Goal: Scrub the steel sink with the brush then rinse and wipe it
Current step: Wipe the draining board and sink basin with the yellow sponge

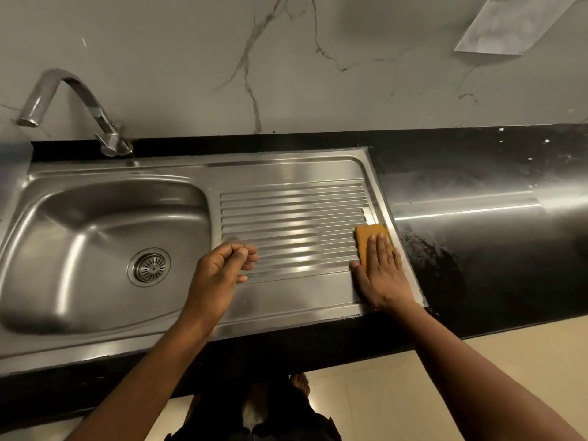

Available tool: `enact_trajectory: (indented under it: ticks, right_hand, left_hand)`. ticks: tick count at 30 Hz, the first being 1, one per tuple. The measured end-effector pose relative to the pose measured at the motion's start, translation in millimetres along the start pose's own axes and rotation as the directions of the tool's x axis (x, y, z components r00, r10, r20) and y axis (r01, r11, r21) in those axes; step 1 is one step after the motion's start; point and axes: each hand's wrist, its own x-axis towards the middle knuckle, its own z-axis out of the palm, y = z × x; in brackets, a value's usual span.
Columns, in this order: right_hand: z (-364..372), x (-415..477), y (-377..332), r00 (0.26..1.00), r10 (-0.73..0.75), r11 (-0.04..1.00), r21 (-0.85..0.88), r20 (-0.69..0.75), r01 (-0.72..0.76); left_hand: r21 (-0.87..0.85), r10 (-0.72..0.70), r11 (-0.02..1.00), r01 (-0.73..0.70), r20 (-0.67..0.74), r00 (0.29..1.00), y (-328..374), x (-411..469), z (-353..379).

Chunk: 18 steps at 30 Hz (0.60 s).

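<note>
Scanning left to right: tap at back left, spout over the basin of the sink, drain in the basin floor. Left hand hovers over the left end of the drainboard, fingers curled into a loose fist, nothing visible in it, slightly blurred. Right hand lies flat, fingers straight, pressing an orange pad onto the drainboard's right end, just inside the rim by the black counter. No brush in view, so this reads as the wipe stage. Pad's long axis runs away from the person, across the ribs; the ribs run left-right. The rest of the steel lies left of the pad, so the likely stroke is leftward along the ribs toward the basin. Right hand has the pad; left hand is nearer the basin
</note>
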Motion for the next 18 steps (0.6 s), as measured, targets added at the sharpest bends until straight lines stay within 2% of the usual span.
enact_trajectory:
  ticks: [3, 8, 18]
  right_hand:
    - [8.2, -2.6, -27.2, 0.997, 0.082, 0.99, 0.114, 0.001, -0.082]
    - [21.7, -7.9, -83.9, 0.999, 0.048, 0.986, 0.156, 0.013, -0.05]
    - [51.1, -22.6, -208.7, 0.979, -0.2, 0.977, 0.084, 0.029, 0.197]
  left_hand:
    - [0.007, -0.018, 1.0, 0.018, 0.001, 1.0, -3.6, 3.4, -8.2]
    - [0.022, -0.017, 1.0, 0.016, 0.025, 1.0, -7.1, 10.3, -26.5]
    - [0.023, -0.002, 1.0, 0.001, 0.028, 1.0, -6.1, 16.4, -55.6]
